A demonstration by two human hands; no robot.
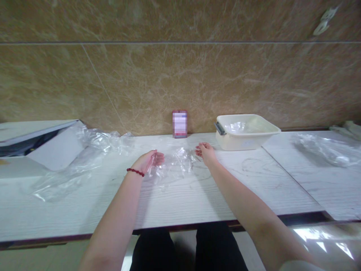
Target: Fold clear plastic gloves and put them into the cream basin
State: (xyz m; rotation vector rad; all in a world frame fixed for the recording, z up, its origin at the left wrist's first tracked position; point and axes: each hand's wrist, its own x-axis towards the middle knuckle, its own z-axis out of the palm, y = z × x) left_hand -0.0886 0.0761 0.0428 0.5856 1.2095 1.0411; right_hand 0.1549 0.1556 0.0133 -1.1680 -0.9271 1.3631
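A crumpled clear plastic bag lies on the white wood-grain tabletop between my hands. My left hand, with a red beaded bracelet at the wrist, is at the bag's left end. Its fingers are stretched out to the right, and some of the film touches the palm. At the bag's right end is my right hand. Its fingers are slightly bent and apart, pointing left, close against the film's edge. Whether any film is caught under the right fingers is hard to see.
A phone leans upright on the marbled wall. Right of it stands a cream plastic bin with clear film inside. More clear plastic lies far right. At left, an open white box has clear film beside it.
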